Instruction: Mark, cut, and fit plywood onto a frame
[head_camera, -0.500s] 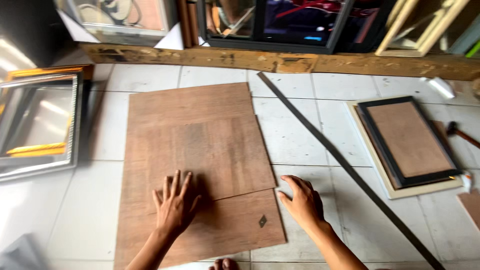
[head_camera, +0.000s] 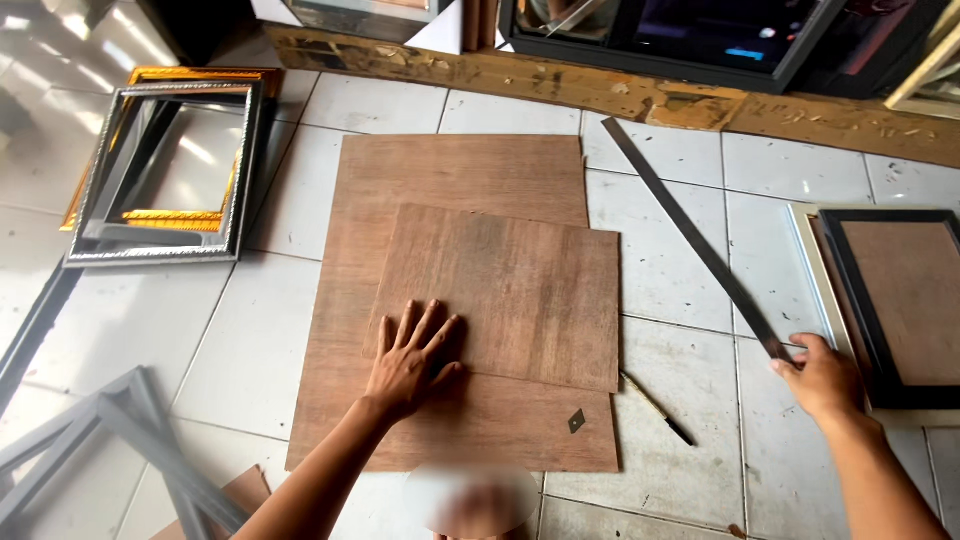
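The left hand (head_camera: 412, 352) is lying flat, fingers spread, on the smaller plywood sheet (head_camera: 500, 295) atop the larger plywood board (head_camera: 455, 170), while the right hand (head_camera: 822, 378) is gripping the long metal ruler's (head_camera: 695, 240) near end. Bare tile floor (head_camera: 670, 420) is lying open between board edge and ruler, a pencil (head_camera: 657, 408) resting there. Earlier both hands were pressing the board; the right has since moved out to the ruler.

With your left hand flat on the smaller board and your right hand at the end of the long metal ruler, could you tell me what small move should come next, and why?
Probably lift the metal ruler across onto the smaller board. The right hand has its near end, the ruler lies off the boards on the tile, the left hand pins the board flat, and a pencil waits beside it.
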